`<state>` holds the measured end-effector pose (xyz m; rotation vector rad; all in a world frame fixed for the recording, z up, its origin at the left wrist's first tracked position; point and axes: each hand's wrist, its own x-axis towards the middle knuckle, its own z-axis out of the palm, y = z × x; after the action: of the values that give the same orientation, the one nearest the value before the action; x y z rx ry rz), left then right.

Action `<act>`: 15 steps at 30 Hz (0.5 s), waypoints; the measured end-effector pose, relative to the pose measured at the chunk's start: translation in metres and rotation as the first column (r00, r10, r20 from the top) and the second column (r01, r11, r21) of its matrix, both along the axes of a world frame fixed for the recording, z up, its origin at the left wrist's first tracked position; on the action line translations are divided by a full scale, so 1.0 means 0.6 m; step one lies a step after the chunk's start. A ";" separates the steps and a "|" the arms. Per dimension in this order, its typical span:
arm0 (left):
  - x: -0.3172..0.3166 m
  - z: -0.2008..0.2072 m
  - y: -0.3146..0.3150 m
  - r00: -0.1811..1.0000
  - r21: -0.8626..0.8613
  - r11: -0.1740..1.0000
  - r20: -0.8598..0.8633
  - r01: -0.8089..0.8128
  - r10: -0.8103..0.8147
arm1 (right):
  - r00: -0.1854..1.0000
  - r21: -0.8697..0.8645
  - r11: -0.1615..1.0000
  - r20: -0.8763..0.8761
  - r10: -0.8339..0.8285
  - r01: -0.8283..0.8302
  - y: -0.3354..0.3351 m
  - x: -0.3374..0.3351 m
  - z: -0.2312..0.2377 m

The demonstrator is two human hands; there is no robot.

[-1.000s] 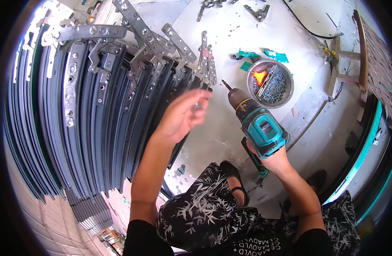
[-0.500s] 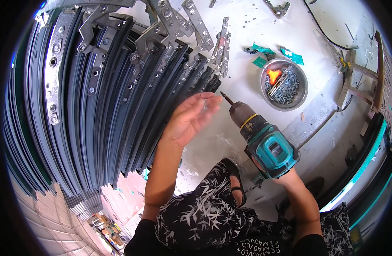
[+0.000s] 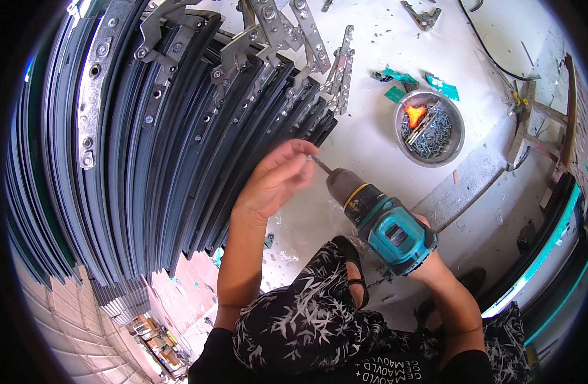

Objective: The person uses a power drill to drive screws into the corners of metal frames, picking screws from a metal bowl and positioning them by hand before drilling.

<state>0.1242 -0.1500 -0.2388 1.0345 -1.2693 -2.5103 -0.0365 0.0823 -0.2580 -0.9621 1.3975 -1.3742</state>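
Observation:
My left hand [image 3: 278, 179] is closed in a pinch, with a small silvery screw [image 3: 310, 157] at its fingertips. The screw meets the tip of the bit on a teal and black cordless drill [image 3: 396, 233]. Wrapped around the drill's grip is my right hand [image 3: 425, 259], mostly hidden under the tool's body. The drill points up and left, toward the left fingers. Just left of the hand stands a row of dark metal frame profiles [image 3: 198, 153], with silvery hinge arms [image 3: 268, 22] fixed near their upper ends.
A round metal bowl [image 3: 459, 144] of screws also holds an orange-yellow piece [image 3: 415, 115]. Torn green wrappers [image 3: 442, 86] lie beside it. A loose hinge part [image 3: 423, 18] is on the floor farther off. A wooden frame [image 3: 546, 115] and more long profiles [image 3: 537, 256] stand at the right.
My right hand has brought the drill left, so its bit now reaches the left fingertips. The left fingers have closed from a looser, more open pose. The whole view has shifted slightly.

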 end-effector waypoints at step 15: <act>0.007 0.015 -0.008 0.996 -0.139 0.989 0.069 -0.054 0.064 | 0.981 0.089 0.993 0.183 0.061 -0.079 0.000 0.004 -0.001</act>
<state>0.1285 -0.1545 -0.2300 1.1241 -1.3876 -2.3246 -0.0342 0.0825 -0.2587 -0.7969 1.2698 -1.2963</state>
